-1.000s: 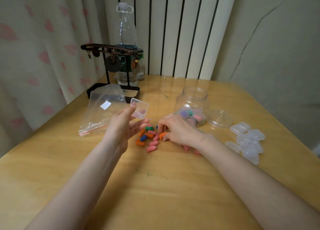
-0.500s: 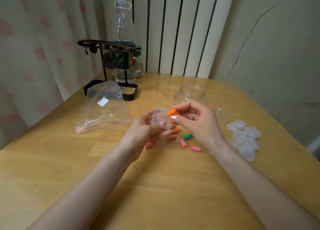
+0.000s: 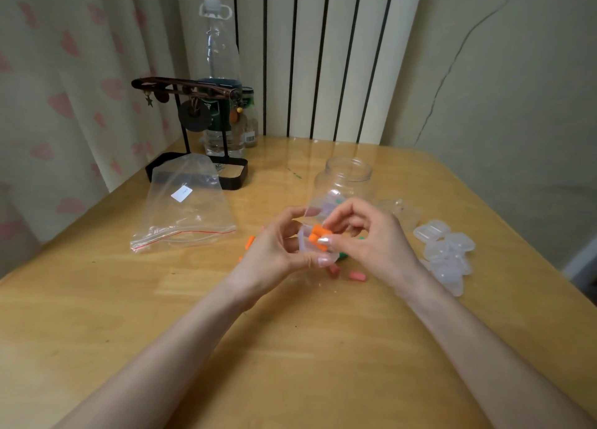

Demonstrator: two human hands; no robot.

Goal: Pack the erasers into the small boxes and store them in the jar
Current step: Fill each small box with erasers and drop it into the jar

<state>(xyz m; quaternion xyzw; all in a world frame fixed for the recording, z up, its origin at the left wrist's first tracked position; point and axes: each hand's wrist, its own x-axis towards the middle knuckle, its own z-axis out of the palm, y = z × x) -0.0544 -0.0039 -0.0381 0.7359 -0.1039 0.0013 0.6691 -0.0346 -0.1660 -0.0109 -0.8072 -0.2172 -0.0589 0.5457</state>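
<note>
Here, orange erasers (image 3: 318,234) in right grip (image 3: 371,241), at box (image 3: 303,247)

Orange erasers (image 3: 317,234) in small clear box (image 3: 303,246), open jar (image 3: 347,183) behind

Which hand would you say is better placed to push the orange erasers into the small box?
Right. The right hand pinches the orange erasers at the small box, which the left hand holds steady.
</note>
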